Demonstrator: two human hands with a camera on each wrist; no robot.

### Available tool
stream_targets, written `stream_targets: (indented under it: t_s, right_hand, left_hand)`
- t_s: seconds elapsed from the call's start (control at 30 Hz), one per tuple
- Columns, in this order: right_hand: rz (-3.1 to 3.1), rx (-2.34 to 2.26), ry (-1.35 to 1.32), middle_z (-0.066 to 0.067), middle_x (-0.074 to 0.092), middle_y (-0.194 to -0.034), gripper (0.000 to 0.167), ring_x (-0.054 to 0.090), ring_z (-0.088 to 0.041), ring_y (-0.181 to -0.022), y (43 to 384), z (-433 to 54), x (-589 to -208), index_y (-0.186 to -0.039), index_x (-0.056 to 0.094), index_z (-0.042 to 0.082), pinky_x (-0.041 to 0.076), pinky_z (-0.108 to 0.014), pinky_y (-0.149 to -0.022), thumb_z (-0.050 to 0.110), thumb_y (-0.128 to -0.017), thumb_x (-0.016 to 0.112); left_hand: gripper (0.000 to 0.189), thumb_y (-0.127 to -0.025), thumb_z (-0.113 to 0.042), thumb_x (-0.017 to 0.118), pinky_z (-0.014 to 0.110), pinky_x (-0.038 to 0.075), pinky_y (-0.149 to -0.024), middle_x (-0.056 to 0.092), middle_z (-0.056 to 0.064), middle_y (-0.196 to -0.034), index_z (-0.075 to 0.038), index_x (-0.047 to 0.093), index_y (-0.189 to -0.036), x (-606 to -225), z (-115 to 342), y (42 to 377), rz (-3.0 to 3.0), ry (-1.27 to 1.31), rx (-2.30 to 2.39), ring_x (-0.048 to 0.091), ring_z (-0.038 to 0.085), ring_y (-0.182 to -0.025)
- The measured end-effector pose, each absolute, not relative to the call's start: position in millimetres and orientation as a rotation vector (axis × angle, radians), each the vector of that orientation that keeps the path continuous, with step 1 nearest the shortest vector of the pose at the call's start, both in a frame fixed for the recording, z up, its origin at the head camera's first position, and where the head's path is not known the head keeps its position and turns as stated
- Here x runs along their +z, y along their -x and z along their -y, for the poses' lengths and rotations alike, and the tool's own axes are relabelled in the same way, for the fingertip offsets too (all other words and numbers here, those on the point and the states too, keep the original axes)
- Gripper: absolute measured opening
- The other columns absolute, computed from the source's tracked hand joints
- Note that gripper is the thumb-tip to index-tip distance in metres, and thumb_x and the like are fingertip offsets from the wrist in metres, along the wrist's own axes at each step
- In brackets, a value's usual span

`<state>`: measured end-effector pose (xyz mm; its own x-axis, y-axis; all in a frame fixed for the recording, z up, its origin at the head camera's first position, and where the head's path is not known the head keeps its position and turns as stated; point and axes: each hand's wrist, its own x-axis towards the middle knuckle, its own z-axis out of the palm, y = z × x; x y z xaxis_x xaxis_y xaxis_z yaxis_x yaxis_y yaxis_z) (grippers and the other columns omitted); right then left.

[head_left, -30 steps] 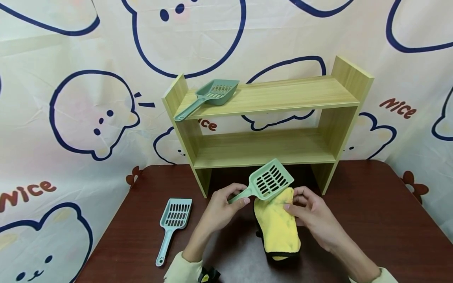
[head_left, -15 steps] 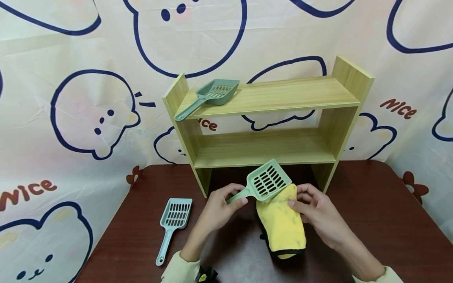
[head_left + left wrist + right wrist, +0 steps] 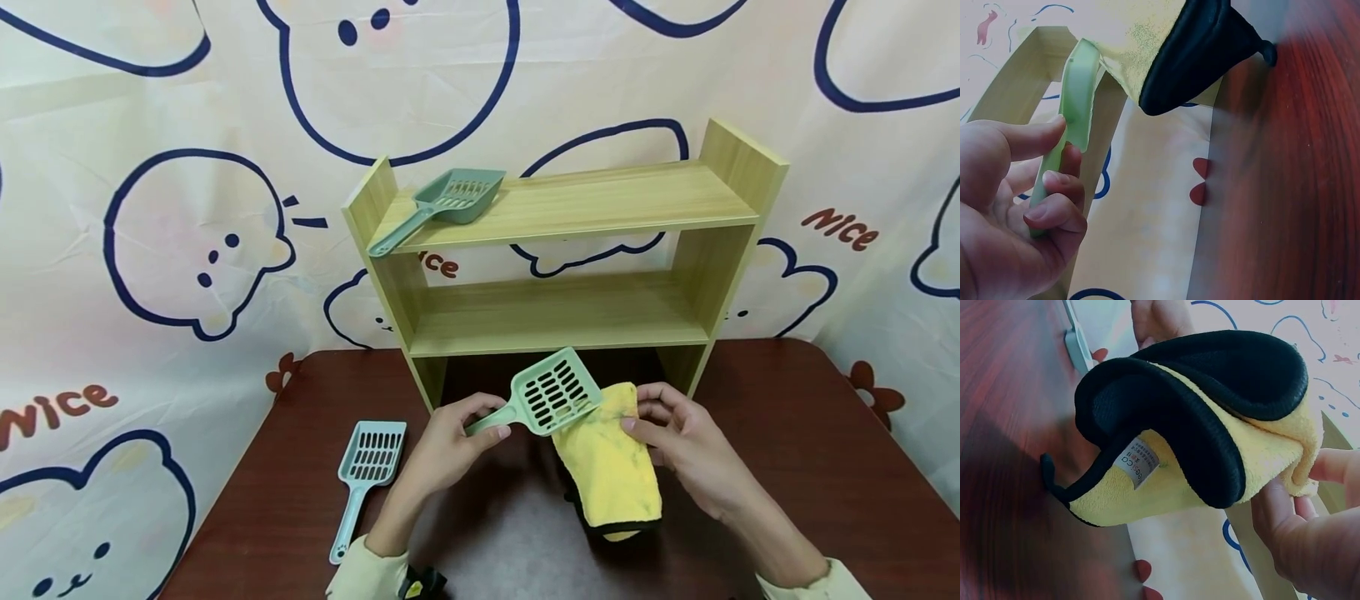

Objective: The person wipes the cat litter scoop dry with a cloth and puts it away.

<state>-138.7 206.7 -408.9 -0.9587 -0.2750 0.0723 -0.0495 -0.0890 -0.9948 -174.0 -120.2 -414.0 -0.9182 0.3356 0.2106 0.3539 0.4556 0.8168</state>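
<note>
By its handle my left hand (image 3: 456, 442) holds a light green slotted litter scoop (image 3: 557, 390) above the table. In the left wrist view, thumb and fingers curl round the scoop's handle (image 3: 1050, 162). My right hand (image 3: 686, 446) pinches the upper part of a folded yellow cloth (image 3: 611, 467) with black edging and smudges on its face. The cloth's top meets the scoop's lower right edge. In the right wrist view the cloth (image 3: 1260, 447) hangs in folds, with a white label (image 3: 1137, 461) and a black loop. Part of the fingers is hidden behind it.
A pale blue litter scoop (image 3: 367, 467) lies on the dark red table (image 3: 262, 533), left of my left hand. Behind stands a wooden shelf (image 3: 570, 321), and a darker green scoop (image 3: 461, 196) rests on its top board at the left.
My left hand has shifted left and slightly down with the light green scoop. My right hand has drawn the yellow cloth to the right, along the scoop's edge.
</note>
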Motion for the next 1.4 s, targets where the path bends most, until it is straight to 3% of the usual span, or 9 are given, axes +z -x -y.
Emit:
stream_targets:
  t_s: [0.37,0.67,0.83,1.4]
  right_hand:
    - [-2.052,-2.184,0.296,-0.003,0.068,-0.112,0.026,0.074,-0.016,-0.093,135.6,-197.6,-406.9,-0.127,0.050,0.004,0.065,-0.036,-0.077,0.008,-0.107,0.065]
    - [-2.031,-2.217,0.250,-0.007,0.067,-0.112,0.030,0.075,-0.017,-0.092,138.2,-174.5,-404.8,-0.126,0.049,-0.001,0.065,-0.036,-0.078,0.007,-0.104,0.068]
    - [-2.011,-2.195,0.247,-0.007,0.066,-0.112,0.031,0.075,-0.016,-0.092,137.2,-167.2,-407.8,-0.125,0.048,-0.001,0.065,-0.037,-0.078,0.007,-0.103,0.069]
    - [-2.070,-2.189,0.232,-0.006,0.067,-0.113,0.031,0.075,-0.017,-0.093,133.6,-187.7,-407.7,-0.129,0.049,0.000,0.065,-0.037,-0.077,0.009,-0.105,0.068]
  left_hand:
    - [0.025,-0.096,-0.012,0.080,0.021,0.038,-0.058,0.073,0.008,-0.097,-0.014,0.076,-0.121,-411.2,107.0,178.9,2.644,0.617,-1.549,0.039,0.001,-0.056]
    - [0.027,-0.097,-0.010,0.079,0.021,0.041,-0.059,0.073,0.010,-0.100,-0.013,0.075,-0.123,-408.5,102.6,178.1,2.599,0.551,-1.612,0.047,0.004,-0.061]
    - [0.027,-0.098,-0.010,0.078,0.021,0.038,-0.056,0.073,0.009,-0.102,-0.014,0.074,-0.124,-407.5,100.6,175.9,2.601,0.526,-1.616,0.040,0.005,-0.055]
    - [0.023,-0.099,-0.013,0.077,0.023,0.037,-0.057,0.072,0.009,-0.098,-0.013,0.075,-0.121,-407.1,108.3,173.9,2.649,0.614,-1.549,0.037,0.001,-0.056]
